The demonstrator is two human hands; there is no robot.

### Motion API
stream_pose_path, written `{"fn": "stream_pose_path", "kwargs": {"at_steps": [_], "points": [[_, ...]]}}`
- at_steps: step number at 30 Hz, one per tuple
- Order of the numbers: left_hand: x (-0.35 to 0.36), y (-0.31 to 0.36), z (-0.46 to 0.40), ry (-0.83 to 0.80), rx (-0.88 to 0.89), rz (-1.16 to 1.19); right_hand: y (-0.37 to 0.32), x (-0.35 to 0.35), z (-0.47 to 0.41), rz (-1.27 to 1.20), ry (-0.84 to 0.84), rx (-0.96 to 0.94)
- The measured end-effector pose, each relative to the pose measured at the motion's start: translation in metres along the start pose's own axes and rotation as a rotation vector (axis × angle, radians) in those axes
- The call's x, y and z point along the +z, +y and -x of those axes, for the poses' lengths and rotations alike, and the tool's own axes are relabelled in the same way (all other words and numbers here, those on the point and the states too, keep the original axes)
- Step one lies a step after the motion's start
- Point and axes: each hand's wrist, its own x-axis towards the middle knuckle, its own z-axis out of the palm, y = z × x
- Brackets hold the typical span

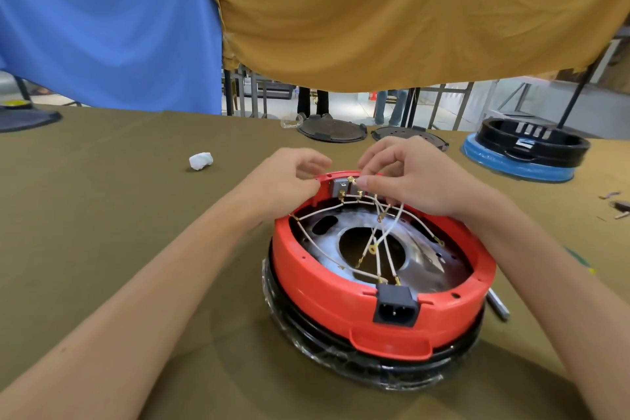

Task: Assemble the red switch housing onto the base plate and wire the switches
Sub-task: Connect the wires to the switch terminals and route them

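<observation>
Both hands work at the far rim of the red switch housing (381, 300), which sits on a black base plate (375, 363) wrapped in clear film, on the olive-covered table (102, 232). At the rim's far left edge, the left hand (289, 177) curls its fingers, with thumb and forefinger pinched together on the rim beside the grey switch block (341, 186). Close beside it, the right hand (412, 177) pinches the end of one of the white wires (381, 235) right at the switch terminals, thumb against forefinger, the other fingers bent above. More white wires with brass terminals cross loosely over the metal plate inside the housing. A black power socket (395, 305) is set in the near wall of the housing. On the table farther off lie a crumpled white wad (201, 160) to the left, two dark round plates (332, 128) behind the hands, and a black ring on a blue base (525, 150) to the right. Blue and mustard cloths hang behind the table.
</observation>
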Motion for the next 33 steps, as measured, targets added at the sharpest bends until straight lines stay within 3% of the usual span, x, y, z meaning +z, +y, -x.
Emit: {"fn": "stream_pose_path", "kwargs": {"at_steps": [4,13,33], "points": [[-0.004,0.003,0.003,-0.039,-0.027,-0.001,-0.002,-0.005,0.002,0.058,-0.04,-0.013],[0.0,0.008,0.009,-0.021,0.091,-0.276,-0.006,-0.003,0.004,0.072,-0.18,-0.029],[0.006,0.008,0.009,0.053,0.171,-0.401,0.0,0.006,0.006,-0.013,-0.207,0.034]]}}
